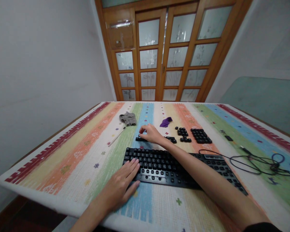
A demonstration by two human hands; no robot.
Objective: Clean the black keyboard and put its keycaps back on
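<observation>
A black keyboard (pixel 157 167) lies across the table in front of me, with bare sockets along its front row and at its right end. My left hand (pixel 124 180) rests on its left end, fingers stretched flat over the keys and thumb by the front edge. Beyond the keyboard, my right hand (pixel 149 132) is closed in a pinch on a small black keycap (pixel 140 135), at the left end of a row of loose keycaps (pixel 171 139). The hand and wrist hide the middle of that row; my right forearm crosses above the keyboard.
More loose keycaps (pixel 183 131) and a keycap block (pixel 201 136) lie to the right. A grey cloth (pixel 128 119), a thin stick-like brush (pixel 117 136) and a purple cloth (pixel 166 122) lie farther back. A coiled cable (pixel 263 162) and a small black piece (pixel 228 138) lie right.
</observation>
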